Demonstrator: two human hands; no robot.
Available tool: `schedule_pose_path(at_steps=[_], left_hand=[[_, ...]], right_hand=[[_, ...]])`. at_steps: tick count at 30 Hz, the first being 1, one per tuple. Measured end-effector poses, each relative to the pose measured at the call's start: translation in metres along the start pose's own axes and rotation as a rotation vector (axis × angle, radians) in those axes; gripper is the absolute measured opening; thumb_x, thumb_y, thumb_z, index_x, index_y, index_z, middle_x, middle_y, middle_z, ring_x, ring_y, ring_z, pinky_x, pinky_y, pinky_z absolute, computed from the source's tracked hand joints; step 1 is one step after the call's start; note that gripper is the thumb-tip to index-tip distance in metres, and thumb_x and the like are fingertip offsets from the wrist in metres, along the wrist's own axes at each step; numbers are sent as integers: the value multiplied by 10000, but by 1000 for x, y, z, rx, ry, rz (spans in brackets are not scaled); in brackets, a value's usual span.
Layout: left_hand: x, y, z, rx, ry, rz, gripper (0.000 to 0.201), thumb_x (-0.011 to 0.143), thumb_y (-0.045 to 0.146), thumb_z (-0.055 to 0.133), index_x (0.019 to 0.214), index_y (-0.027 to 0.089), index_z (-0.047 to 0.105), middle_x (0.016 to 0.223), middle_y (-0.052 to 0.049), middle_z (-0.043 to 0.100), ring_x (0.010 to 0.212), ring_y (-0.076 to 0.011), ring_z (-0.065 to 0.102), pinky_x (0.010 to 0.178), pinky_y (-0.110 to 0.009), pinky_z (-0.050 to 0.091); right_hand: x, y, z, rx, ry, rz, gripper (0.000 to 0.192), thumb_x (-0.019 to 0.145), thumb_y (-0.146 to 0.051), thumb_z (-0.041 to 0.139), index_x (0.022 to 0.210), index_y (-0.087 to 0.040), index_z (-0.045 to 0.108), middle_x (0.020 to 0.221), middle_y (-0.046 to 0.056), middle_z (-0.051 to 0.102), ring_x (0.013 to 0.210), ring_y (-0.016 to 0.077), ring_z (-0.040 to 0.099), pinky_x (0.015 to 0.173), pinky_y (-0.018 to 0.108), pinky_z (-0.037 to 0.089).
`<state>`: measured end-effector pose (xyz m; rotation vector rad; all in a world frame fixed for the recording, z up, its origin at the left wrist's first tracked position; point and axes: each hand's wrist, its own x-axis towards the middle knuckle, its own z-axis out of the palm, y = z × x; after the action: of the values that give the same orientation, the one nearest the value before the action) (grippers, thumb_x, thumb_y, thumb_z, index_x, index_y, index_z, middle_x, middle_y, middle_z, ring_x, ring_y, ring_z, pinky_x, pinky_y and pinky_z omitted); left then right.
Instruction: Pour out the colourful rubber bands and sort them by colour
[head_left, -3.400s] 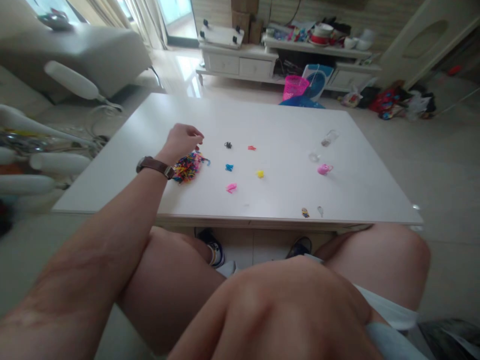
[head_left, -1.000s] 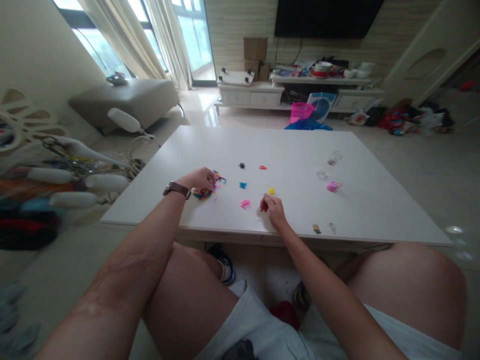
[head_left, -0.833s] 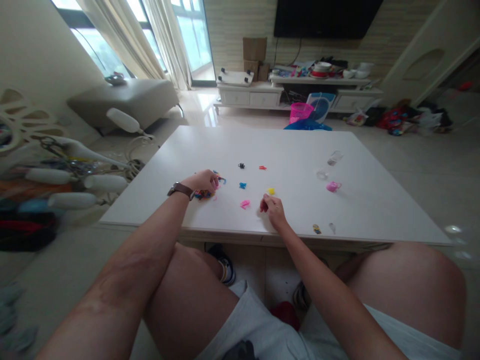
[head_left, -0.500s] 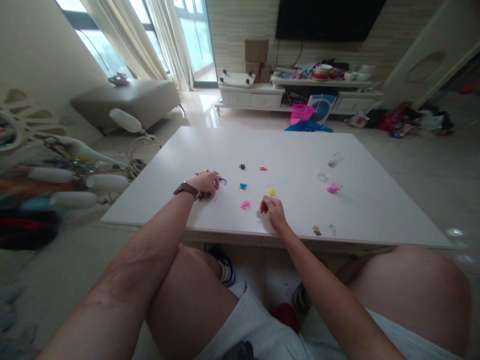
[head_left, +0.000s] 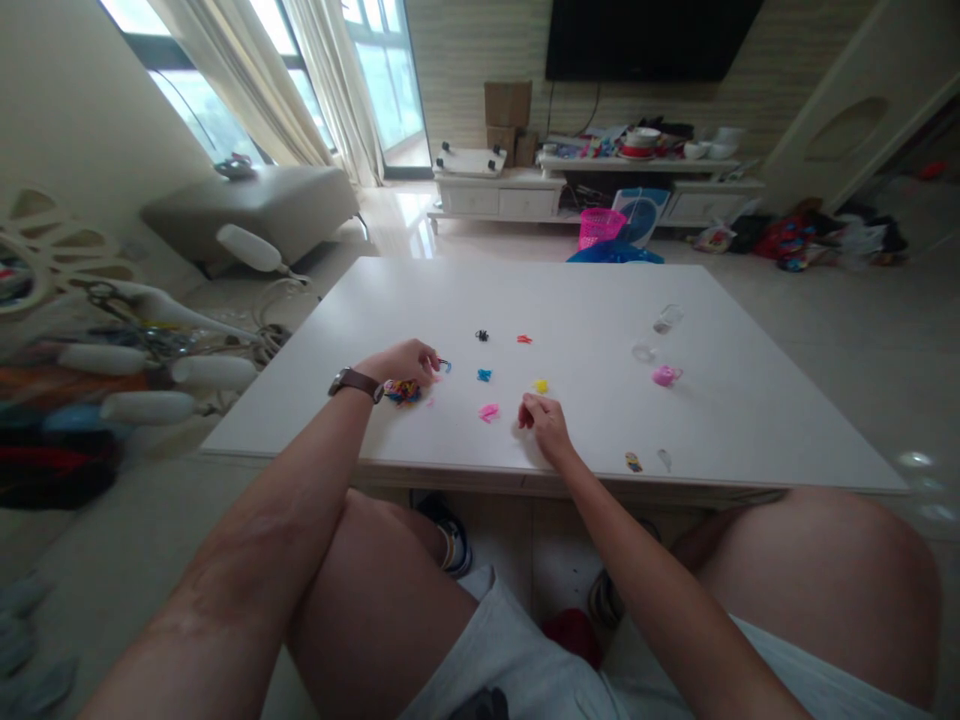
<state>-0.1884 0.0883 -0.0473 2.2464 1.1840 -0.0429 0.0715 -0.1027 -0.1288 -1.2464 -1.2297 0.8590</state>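
My left hand (head_left: 409, 360), with a watch on its wrist, reaches over the left part of the white table (head_left: 600, 300). Its fingers are bent together beside a few small blue and dark pieces (head_left: 445, 366); what they grip is hidden. Just below that hand lies a mixed heap of small colourful pieces (head_left: 403, 392). My right hand (head_left: 547, 427) rests near the front edge, fingers curled, their contents hidden. Beyond it is a yellow cluster (head_left: 541, 386). Between the hands are pink (head_left: 489, 412) and blue (head_left: 484, 375) clusters, with black (head_left: 481, 336) and orange-red (head_left: 524, 339) ones farther back.
On the right side of the table are a clear container (head_left: 667, 319), a clear ring-like piece (head_left: 643, 352) and a small pink cup-like object (head_left: 666, 375). A yellow figure-shaped piece (head_left: 634, 462) and a small clear item (head_left: 664, 459) lie by the front edge.
My left hand has lifted off the mixed heap and shifted slightly away, uncovering the heap. The right hand stays in place, fingers still curled.
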Motion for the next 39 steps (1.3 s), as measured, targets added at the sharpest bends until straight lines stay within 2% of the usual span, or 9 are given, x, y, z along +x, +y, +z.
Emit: schedule_pose_path(at_steps=[5, 8, 11, 17, 25, 35, 39], left_hand=[[-1, 2, 1, -110, -39, 19, 427, 560, 264, 735, 961, 120, 744, 869, -70, 755, 767, -194, 672, 671, -265, 496], [-3, 8, 1, -167, -79, 0, 408, 583, 241, 725, 973, 120, 740, 846, -67, 756, 737, -184, 668, 652, -261, 491], [-4, 12, 0, -183, -71, 2, 372, 594, 242, 723, 942, 111, 736, 783, -55, 739, 675, -163, 642, 614, -250, 470], [-1, 12, 4, -136, -14, 43, 326, 619, 277, 726, 906, 121, 736, 680, -22, 693, 605, -136, 587, 559, -236, 424], [14, 11, 20, 22, -5, 79, 287, 630, 273, 718, 888, 153, 759, 702, -23, 719, 645, -148, 624, 596, -232, 435], [17, 8, 19, 47, -11, 62, 292, 644, 294, 712, 899, 162, 765, 815, -48, 761, 714, -166, 659, 641, -226, 462], [14, 9, 19, 11, -19, 40, 232, 626, 280, 719, 825, 164, 752, 815, -49, 760, 745, -172, 661, 669, -227, 476]], right_hand=[[0, -1, 0, -23, -3, -7, 484, 953, -434, 459, 542, -196, 554, 523, -4, 525, 542, 135, 458, 601, 287, 363], [-1, -2, 0, -29, -7, -10, 486, 953, -433, 460, 539, -196, 556, 523, -2, 528, 546, 138, 464, 607, 288, 364], [-1, -2, 0, -38, -10, -7, 486, 954, -432, 459, 540, -196, 555, 523, -3, 529, 545, 138, 465, 606, 288, 362], [-2, -4, 0, -47, -14, -6, 483, 953, -425, 455, 537, -198, 547, 523, -3, 527, 559, 142, 473, 613, 286, 366], [-2, -5, 0, -58, -25, -5, 470, 953, -400, 459, 542, -195, 552, 528, -7, 529, 557, 139, 474, 617, 282, 363], [-3, -8, 1, -52, -21, -14, 465, 954, -393, 460, 541, -197, 547, 534, -6, 527, 568, 141, 472, 626, 282, 367], [-2, -7, 1, -55, -18, -15, 474, 953, -411, 457, 539, -198, 545, 535, -5, 523, 569, 142, 472, 626, 282, 369]])
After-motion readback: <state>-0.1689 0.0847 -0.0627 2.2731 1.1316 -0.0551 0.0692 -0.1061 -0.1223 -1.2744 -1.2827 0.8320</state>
